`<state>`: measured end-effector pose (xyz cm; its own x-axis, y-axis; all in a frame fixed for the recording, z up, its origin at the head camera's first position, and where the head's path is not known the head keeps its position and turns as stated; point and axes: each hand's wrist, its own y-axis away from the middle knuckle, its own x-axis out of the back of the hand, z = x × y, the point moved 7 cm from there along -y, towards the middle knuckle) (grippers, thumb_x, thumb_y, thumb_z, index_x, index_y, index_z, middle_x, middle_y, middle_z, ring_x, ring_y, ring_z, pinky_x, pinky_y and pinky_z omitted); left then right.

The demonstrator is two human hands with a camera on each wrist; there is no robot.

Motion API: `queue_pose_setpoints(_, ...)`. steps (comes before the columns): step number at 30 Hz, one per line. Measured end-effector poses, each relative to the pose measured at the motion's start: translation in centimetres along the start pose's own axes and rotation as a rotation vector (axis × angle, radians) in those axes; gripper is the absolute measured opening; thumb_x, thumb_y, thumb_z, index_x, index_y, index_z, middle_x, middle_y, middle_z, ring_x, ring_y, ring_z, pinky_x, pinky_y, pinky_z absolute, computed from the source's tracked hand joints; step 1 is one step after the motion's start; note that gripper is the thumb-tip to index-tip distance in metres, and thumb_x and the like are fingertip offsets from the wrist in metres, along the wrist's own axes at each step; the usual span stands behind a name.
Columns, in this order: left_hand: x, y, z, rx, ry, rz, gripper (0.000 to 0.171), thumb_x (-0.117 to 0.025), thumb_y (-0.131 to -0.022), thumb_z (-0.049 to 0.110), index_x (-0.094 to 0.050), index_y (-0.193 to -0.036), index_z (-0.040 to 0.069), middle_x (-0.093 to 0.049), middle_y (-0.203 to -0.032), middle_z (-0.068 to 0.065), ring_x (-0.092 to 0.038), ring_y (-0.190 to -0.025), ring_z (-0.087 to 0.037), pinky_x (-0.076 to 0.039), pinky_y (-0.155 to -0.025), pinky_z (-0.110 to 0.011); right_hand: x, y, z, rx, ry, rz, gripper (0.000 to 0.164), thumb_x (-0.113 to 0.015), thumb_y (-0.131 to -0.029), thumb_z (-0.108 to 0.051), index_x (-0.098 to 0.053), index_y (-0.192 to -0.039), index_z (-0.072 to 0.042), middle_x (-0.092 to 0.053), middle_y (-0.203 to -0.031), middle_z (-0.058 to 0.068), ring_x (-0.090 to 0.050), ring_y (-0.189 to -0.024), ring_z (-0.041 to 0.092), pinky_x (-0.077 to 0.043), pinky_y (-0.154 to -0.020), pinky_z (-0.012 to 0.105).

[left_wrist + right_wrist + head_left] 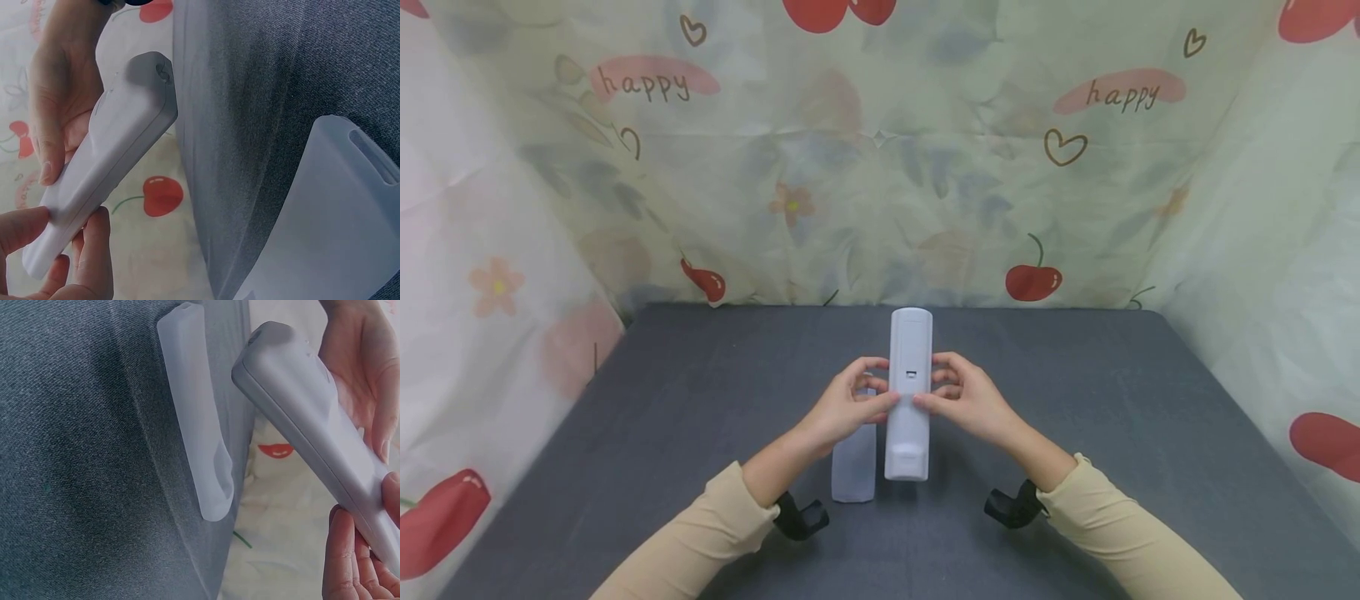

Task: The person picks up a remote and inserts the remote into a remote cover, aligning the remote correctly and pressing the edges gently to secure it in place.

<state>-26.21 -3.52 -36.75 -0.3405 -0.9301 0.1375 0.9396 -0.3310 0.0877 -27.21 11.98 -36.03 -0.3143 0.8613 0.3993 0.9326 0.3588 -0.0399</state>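
Note:
A white remote control [909,433] is held up off the table, its long side pointing away from the person and its back with a small slot facing up. My left hand [848,402] grips its left edge, thumb on the back and fingers beneath. On the opposite edge my right hand [973,400] pinches it in the same way. Beside and below it, a translucent silicone remote cover [853,467] lies on the table, partly hidden by the left hand in the head view. Its slotted end [369,156] shows in the left wrist view, and the whole cover [195,412] in the right wrist view.
The dark grey cloth-covered table [700,400] spreads around both hands. Behind it hangs a patterned curtain [880,167] with cherries and hearts, and similar cloth closes both sides. Black wrist mounts [801,517] sit under the forearms, close to the tabletop.

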Motion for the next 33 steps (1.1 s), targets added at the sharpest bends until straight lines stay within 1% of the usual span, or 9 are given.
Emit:
queue_pose_setpoints(5, 0.2, 0.0, 0.2, -0.018, 0.003, 0.000, 0.047, -0.061, -0.091, 0.014, -0.042, -0.134, 0.008, -0.058, -0.109, -0.017, -0.064, -0.095, -0.021, -0.055, -0.084, -0.040, 0.1, -0.1, -0.2, 0.001, -0.007, -0.008, 0.058, -0.068, -0.085, -0.016, -0.039, -0.133, 0.001, -0.061, -0.111, 0.024, -0.068, -0.087, 0.022, -0.056, -0.077, 0.038)
queue_pose_setpoints(10, 0.9, 0.0, 0.5, -0.040, -0.006, -0.010, 0.047, -0.059, -0.092, 0.015, -0.042, -0.134, 0.005, -0.055, -0.116, -0.020, -0.065, -0.098, -0.025, -0.054, -0.085, -0.037, 0.1, -0.5, -0.3, 0.012, -0.002, -0.007, 0.058, -0.068, -0.085, -0.017, -0.038, -0.132, 0.000, -0.061, -0.114, 0.024, -0.068, -0.091, 0.025, -0.056, -0.077, 0.037)
queue_pose_setpoints(12, 1.4, 0.0, 0.5, -0.044, -0.021, -0.006, 0.046, -0.058, -0.093, 0.017, -0.043, -0.134, 0.003, -0.055, -0.117, -0.021, -0.064, -0.101, -0.028, -0.054, -0.086, -0.037, 0.2, -0.6, -0.3, 0.012, 0.005, 0.000, 0.058, -0.068, -0.085, -0.017, -0.038, -0.132, 0.000, -0.061, -0.115, 0.024, -0.068, -0.092, 0.026, -0.056, -0.077, 0.037)
queue_pose_setpoints(16, 3.2, -0.4, -0.1, -0.037, -0.066, 0.050, 0.041, -0.057, -0.093, 0.017, -0.048, -0.130, 0.002, -0.057, -0.116, -0.022, -0.064, -0.104, -0.029, -0.054, -0.085, -0.036, 0.3, -0.9, -0.3, 0.005, 0.010, 0.031, 0.058, -0.069, -0.085, -0.017, -0.038, -0.131, -0.001, -0.061, -0.115, 0.024, -0.068, -0.091, 0.025, -0.056, -0.079, 0.037)
queue_pose_setpoints(20, 5.4, -1.0, -1.4, -0.011, -0.125, 0.125, 0.035, -0.056, -0.093, 0.014, -0.052, -0.125, -0.001, -0.059, -0.114, -0.024, -0.065, -0.101, -0.029, -0.055, -0.084, -0.036, 0.5, -1.3, -0.3, -0.003, 0.012, 0.058, 0.058, -0.070, -0.084, -0.016, -0.038, -0.131, -0.002, -0.062, -0.114, 0.023, -0.067, -0.090, 0.023, -0.055, -0.081, 0.038)
queue_pose_setpoints(24, 6.9, -1.5, -3.1, 0.046, -0.172, 0.159, 0.033, -0.056, -0.093, 0.013, -0.054, -0.121, -0.004, -0.061, -0.110, -0.024, -0.065, -0.098, -0.033, -0.056, -0.081, -0.036, 0.7, -1.7, -0.1, -0.014, 0.015, 0.082, 0.059, -0.070, -0.084, -0.016, -0.038, -0.132, -0.003, -0.062, -0.116, 0.022, -0.067, -0.091, 0.022, -0.054, -0.082, 0.038)
queue_pose_setpoints(28, 7.6, -1.9, -4.9, 0.129, -0.239, 0.162, 0.032, -0.057, -0.092, 0.014, -0.056, -0.118, -0.005, -0.063, -0.108, -0.022, -0.066, -0.088, -0.026, -0.056, -0.076, -0.033, 0.8, -2.2, 0.0, -0.027, 0.004, 0.116, 0.058, -0.069, -0.084, -0.014, -0.038, -0.132, -0.002, -0.061, -0.118, 0.023, -0.067, -0.092, 0.023, -0.054, -0.081, 0.038)
queue_pose_setpoints(31, 7.9, -2.3, -6.3, 0.173, -0.277, 0.162, 0.032, -0.060, -0.090, 0.013, -0.057, -0.116, -0.006, -0.064, -0.106, -0.023, -0.065, -0.080, -0.017, -0.056, -0.072, -0.031, 0.8, -2.6, 0.2, -0.034, -0.010, 0.139, 0.057, -0.069, -0.085, -0.013, -0.039, -0.132, -0.002, -0.061, -0.118, 0.023, -0.067, -0.092, 0.023, -0.055, -0.080, 0.036)
queue_pose_setpoints(33, 8.0, -2.5, -7.2, 0.195, -0.288, 0.163, 0.031, -0.061, -0.089, 0.011, -0.058, -0.114, -0.007, -0.065, -0.102, -0.023, -0.065, -0.075, -0.014, -0.057, -0.070, -0.030, 0.8, -2.9, 0.4, -0.035, -0.022, 0.154, 0.057, -0.068, -0.084, -0.012, -0.039, -0.132, -0.002, -0.062, -0.118, 0.023, -0.067, -0.091, 0.023, -0.055, -0.079, 0.036)
